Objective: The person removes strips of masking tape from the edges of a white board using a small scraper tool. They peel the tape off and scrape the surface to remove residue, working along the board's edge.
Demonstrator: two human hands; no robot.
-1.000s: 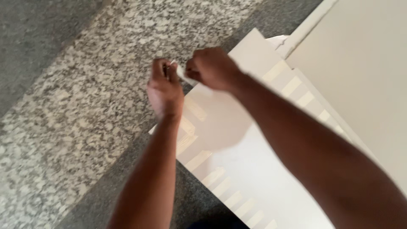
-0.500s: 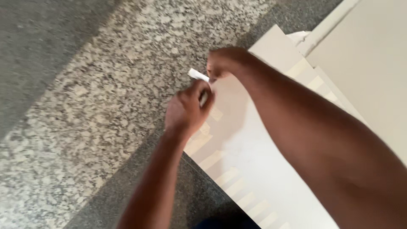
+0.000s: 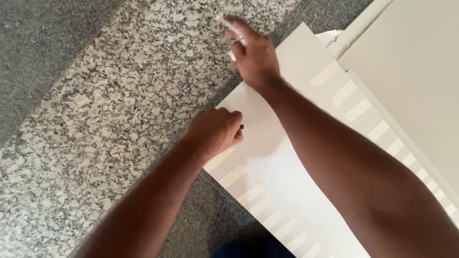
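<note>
Two hands: left hand (image 3: 215, 131) fingers curled shut, pressing board (image 3: 287, 191) flat by tape strips (image 3: 239, 176); right hand (image 3: 253, 55) fingers pinch tape bit (image 3: 221, 18), lifted above board's far edge.

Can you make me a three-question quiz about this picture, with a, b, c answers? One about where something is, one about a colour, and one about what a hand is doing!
1. Where does the left hand rest?
a) on the edge of the white board
b) up in the air
c) on the grey wall

2. What colour are the tape strips along the board's edge?
a) bright red
b) pale cream
c) dark blue

3. How is the right hand placed?
a) flat on the board
b) tucked out of sight
c) lifted over the speckled stone floor, fingers pinching a small white scrap

Answers: 1 a, its knuckles press the board's left edge. 2 b, the strips look cream against the white. 3 c, a small white piece shows at its fingertips.
</note>
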